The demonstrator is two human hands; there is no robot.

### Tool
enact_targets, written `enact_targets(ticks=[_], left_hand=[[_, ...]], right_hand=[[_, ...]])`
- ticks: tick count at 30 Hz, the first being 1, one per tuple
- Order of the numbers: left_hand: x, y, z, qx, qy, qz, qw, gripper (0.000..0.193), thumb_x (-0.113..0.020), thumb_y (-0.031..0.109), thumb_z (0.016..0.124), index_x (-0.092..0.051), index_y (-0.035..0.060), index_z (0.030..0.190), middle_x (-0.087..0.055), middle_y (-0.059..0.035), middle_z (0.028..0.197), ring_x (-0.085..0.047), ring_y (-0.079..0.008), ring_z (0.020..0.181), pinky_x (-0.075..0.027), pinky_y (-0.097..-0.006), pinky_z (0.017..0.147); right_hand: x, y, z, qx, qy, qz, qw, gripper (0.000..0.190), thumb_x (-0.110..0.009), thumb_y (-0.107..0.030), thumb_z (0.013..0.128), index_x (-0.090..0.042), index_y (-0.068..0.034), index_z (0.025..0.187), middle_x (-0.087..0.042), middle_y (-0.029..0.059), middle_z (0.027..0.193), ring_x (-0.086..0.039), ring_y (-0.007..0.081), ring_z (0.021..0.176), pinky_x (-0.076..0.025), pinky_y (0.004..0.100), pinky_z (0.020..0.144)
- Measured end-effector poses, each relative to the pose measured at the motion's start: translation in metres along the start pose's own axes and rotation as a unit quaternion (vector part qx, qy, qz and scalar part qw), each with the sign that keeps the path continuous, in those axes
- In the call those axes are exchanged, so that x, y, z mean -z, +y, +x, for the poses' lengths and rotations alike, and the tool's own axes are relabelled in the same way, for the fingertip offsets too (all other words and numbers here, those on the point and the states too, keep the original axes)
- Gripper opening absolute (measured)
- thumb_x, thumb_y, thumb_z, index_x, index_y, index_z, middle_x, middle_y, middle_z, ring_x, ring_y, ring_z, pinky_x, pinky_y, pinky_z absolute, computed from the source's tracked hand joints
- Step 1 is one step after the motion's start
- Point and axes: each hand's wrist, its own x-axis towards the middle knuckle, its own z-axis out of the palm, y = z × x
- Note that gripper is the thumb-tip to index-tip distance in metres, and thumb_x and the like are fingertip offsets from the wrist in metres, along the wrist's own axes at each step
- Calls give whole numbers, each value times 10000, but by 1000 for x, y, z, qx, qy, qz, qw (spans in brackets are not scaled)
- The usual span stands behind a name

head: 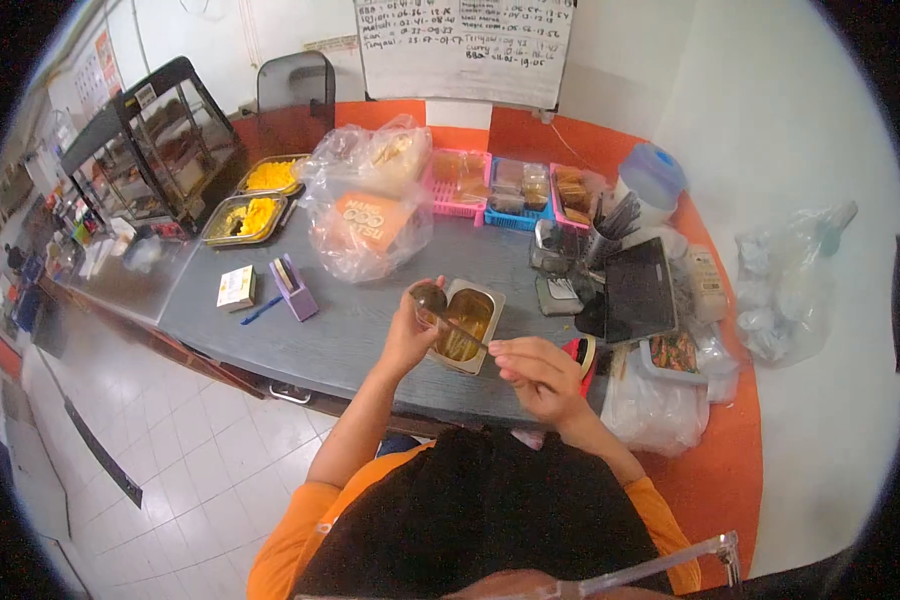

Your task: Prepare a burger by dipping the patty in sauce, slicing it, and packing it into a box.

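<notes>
My right hand (pixel 544 379) grips the thin handle of a metal ladle (pixel 465 336). The ladle slants up to the left, its round bowl beside my left hand (pixel 406 337). My left fingers curl around what looks like a small clear plastic bag or cup (pixel 423 316); the ladle bowl partly hides it, so its exact kind cannot be told. Just under the ladle, a rectangular steel food pan (pixel 497 304) stands on the grey table (pixel 337 337). Inside the pan is a yellow-brown liquid (pixel 469 311).
A purple tape dispenser (pixel 295 292), blue pen (pixel 261 310) and small box (pixel 236 288) lie left. Behind are yellow food trays (pixel 246 219), a plastic bag (pixel 371 225), and pink and blue baskets (pixel 520 217). Rightward stand a black tablet (pixel 640 291) and a tape roll (pixel 586 358).
</notes>
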Motion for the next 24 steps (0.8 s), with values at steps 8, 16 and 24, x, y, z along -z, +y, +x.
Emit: enact_targets(ticks=[8, 16, 24], left_hand=[[-10, 22, 10, 97, 38, 208, 973, 655, -711, 17, 697, -302, 9, 1208, -400, -143, 1320, -443, -202, 1136, -469, -288, 799], [10, -2, 30, -27, 32, 200, 979, 607, -740, 101, 693, -361, 3, 1155, -430, -156, 1295, -492, -223, 1092, -455, -316, 828], [9, 17, 47, -93, 72, 299, 947, 519, -719, 108, 680, -418, -7, 1088, -532, -182, 1172, -560, -314, 996, -447, -367, 796]], right_hand=[[-16, 22, -11, -199, 271, 11, 942, 147, -512, -123, 884, -553, 16, 864, -616, 124, 876, -604, 217, 802, -477, 298, 748], [-48, 86, -51, -375, 197, 7, 906, 173, -608, -144, 825, -573, -41, 959, -599, 112, 872, -590, 238, 800, -465, 337, 727], [-81, 48, 53, -238, 51, -332, 911, 228, -695, -275, 695, -638, -110, 842, -483, 86, 1062, -411, 309, 1017, -302, 411, 875]])
